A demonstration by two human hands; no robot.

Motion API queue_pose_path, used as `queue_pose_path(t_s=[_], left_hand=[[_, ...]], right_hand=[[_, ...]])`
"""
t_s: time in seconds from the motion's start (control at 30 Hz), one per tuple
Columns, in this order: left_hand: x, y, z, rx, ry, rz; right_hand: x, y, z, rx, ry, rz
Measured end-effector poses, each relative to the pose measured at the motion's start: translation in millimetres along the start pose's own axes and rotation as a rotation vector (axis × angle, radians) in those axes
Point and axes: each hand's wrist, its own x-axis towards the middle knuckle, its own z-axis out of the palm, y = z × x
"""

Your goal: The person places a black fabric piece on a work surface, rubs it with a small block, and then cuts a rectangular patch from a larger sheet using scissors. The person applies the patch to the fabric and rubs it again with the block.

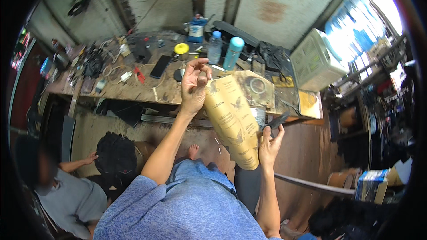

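Note:
A curved tan sheet of sandpaper (233, 120), its printed backing toward me, hangs over the table's front edge. My left hand (195, 86) pinches its upper left corner between thumb and curled fingers. At its lower right edge is my right hand (270, 146), with a dark, narrow object (276, 121) gripped between thumb and fingers. I cannot make out the kind of that object. The sheet's right edge runs close beside the right thumb; whether that hand also grips the sheet is unclear.
The cluttered wooden workbench (133, 91) holds a phone (160, 66), a yellow-lidded container (181, 49), a water bottle (215, 49) and a teal flask (233, 53). A water dispenser (318, 62) stands at right. Another person (78, 195) sits at lower left, a hand on a black bag (116, 155).

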Motion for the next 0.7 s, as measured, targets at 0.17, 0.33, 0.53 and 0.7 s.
queue_pose_path(t_s=[0.17, 0.33, 0.53, 0.7], left_hand=[[-32.9, 20.6, -56.0, 0.697, 0.311, 0.108], [-130.5, 53.2, -39.3, 0.274, 0.254, -0.754], [-176.4, 54.1, -26.4, -0.599, 0.379, -0.962], [-185.2, 51.7, -46.8, -0.419, 0.342, -0.949]], right_hand=[[7.8, -2.8, 37.0, 0.061, 0.092, -0.24], [-4.7, -1.4, 73.2, -0.06, -0.031, -0.791], [-43.4, 12.1, 103.5, -0.455, -0.296, -1.296], [-50.4, 14.2, 115.4, -0.388, -0.367, -1.355]])
